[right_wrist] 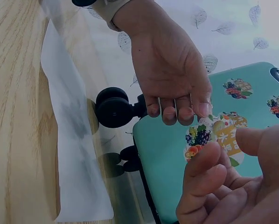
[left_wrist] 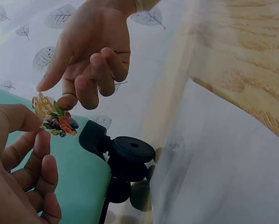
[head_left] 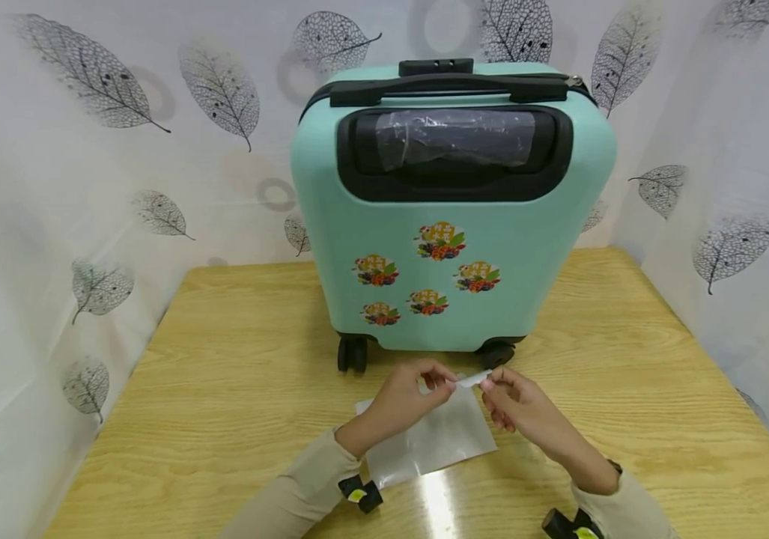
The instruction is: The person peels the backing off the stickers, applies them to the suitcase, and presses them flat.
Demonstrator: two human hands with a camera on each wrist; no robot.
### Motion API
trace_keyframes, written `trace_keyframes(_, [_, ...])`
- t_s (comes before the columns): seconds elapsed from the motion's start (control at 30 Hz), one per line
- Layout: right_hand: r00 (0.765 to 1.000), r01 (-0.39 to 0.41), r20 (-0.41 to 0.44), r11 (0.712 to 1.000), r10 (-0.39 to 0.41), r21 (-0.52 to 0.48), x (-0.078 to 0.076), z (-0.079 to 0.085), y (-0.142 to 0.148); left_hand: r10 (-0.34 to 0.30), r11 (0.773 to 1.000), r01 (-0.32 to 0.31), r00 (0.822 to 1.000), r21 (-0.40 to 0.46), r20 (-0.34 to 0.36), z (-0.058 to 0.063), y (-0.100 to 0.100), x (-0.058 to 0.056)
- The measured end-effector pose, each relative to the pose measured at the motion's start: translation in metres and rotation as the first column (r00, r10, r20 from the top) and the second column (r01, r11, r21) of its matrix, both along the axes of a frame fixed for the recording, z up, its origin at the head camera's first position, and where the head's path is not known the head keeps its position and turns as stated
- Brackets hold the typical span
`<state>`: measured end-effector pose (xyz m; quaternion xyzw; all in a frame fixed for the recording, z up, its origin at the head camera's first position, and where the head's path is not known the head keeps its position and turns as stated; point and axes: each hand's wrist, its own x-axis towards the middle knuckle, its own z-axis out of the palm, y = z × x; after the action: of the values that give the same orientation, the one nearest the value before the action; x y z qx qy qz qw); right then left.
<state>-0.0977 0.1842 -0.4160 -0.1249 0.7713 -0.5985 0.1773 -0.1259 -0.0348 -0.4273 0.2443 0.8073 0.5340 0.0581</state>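
My left hand (head_left: 400, 404) and right hand (head_left: 526, 408) meet just in front of the suitcase, each pinching an edge of one small fruit-print sticker (head_left: 473, 379). In the left wrist view the printed face of the sticker (left_wrist: 55, 119) shows, with orange, green and red fruit. The head view shows its white back, bent a little. Below the hands, a white glossy sheet (head_left: 434, 442) lies on the table. Behind stands an upright mint-green suitcase (head_left: 411, 217), with several matching stickers (head_left: 439, 241) on its front panel.
The suitcase's black wheels (head_left: 353, 353) rest on the wooden table (head_left: 242, 389). Clear film (head_left: 454, 138) covers part of its black handle recess. A pale leaf-patterned curtain (head_left: 222, 187) hangs behind and on both sides.
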Motion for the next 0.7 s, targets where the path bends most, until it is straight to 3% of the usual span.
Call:
trace_keyframes(0.2, [1.000,-0.007,0.009,1.000,0.007,0.025,0.0003,-0.0010,0.0033,0.010,0.999,-0.015,0.995,0.040,0.101,-0.0019,-0.0007,-0.0031])
trace_keyframes(0.43, [0.997,0.081,0.010,0.996,-0.082,0.045,0.0025,-0.0015,0.0059,0.034,0.998,-0.042,0.987,0.047,0.156,-0.0038,-0.0015,-0.0056])
trace_keyframes(0.7, [0.988,0.153,-0.011,0.987,-0.152,0.044,0.0030,-0.0033,0.0080,0.022,0.996,-0.043,0.965,0.074,0.263,-0.0012,-0.0017,-0.0046])
